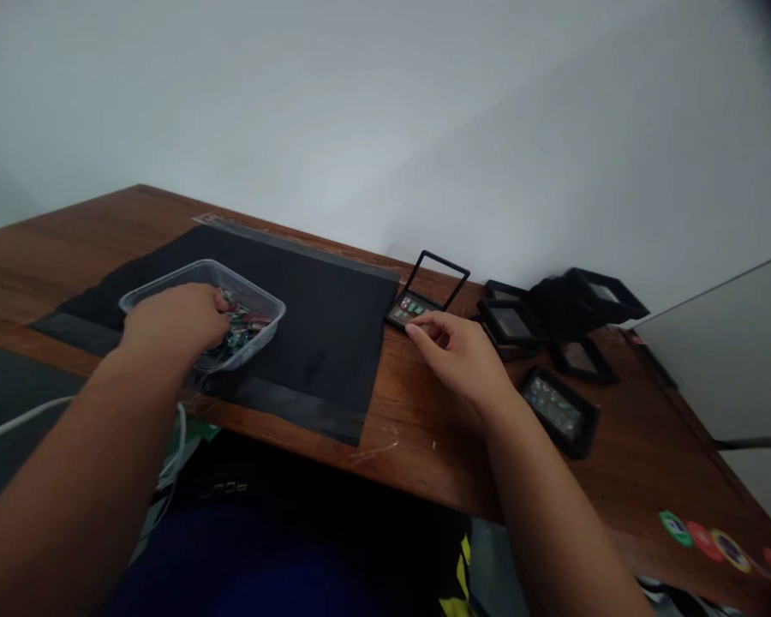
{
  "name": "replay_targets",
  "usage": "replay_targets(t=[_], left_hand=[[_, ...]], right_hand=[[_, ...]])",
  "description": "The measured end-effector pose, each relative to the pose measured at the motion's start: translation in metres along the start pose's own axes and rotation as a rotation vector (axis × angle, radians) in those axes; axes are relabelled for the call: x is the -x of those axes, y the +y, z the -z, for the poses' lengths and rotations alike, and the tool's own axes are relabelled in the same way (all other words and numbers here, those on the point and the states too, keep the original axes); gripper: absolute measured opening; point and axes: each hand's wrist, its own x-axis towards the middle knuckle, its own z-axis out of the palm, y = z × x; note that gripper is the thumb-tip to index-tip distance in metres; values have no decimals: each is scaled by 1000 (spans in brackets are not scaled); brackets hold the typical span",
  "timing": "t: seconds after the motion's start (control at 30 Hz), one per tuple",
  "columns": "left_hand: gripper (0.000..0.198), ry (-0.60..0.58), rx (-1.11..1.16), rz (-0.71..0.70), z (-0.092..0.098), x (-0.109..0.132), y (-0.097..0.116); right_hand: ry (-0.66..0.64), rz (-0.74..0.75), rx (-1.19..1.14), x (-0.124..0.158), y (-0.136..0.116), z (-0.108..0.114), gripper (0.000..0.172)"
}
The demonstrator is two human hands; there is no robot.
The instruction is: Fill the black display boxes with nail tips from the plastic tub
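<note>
My left hand (178, 319) reaches into a clear plastic container (266, 302) on a black mat (318, 334). Its fingers are mostly hidden behind the hand and among small mixed-coloured pieces (241, 326), so their grip does not show. On the right, my right hand (453, 347) has its thumb and fingertips pinched together at the front of a small black case (395, 319). The case's framed, see-through lid (466, 276) stands raised. Several small green, white and red pieces (415, 306) lie inside. Whatever the right fingertips hold is too small to make out.
Several black framed cases (512, 322) lie stacked and scattered right of my right hand. One nearer case (556, 407) shows small pieces under its window. Round coloured stickers (705, 540) sit on the wooden table (417, 420) at lower right. A white cable (22, 418) runs at left.
</note>
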Motion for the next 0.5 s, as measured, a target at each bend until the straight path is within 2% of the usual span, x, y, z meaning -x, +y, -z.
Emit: replay_targets(t=[0.13, 0.27, 0.37, 0.5], left_hand=[[25, -87, -138, 72, 10, 13, 14], [30, -140, -179, 89, 16, 21, 21], [33, -147, -182, 82, 16, 21, 20], [27, -157, -130, 5, 14, 15, 12]], right_hand=[[-7, 2, 14, 1, -2, 2, 26], [-13, -1, 31, 2, -4, 3, 26], [-13, 2, 34, 2, -4, 2, 26], [-27, 9, 36, 2, -5, 3, 28]])
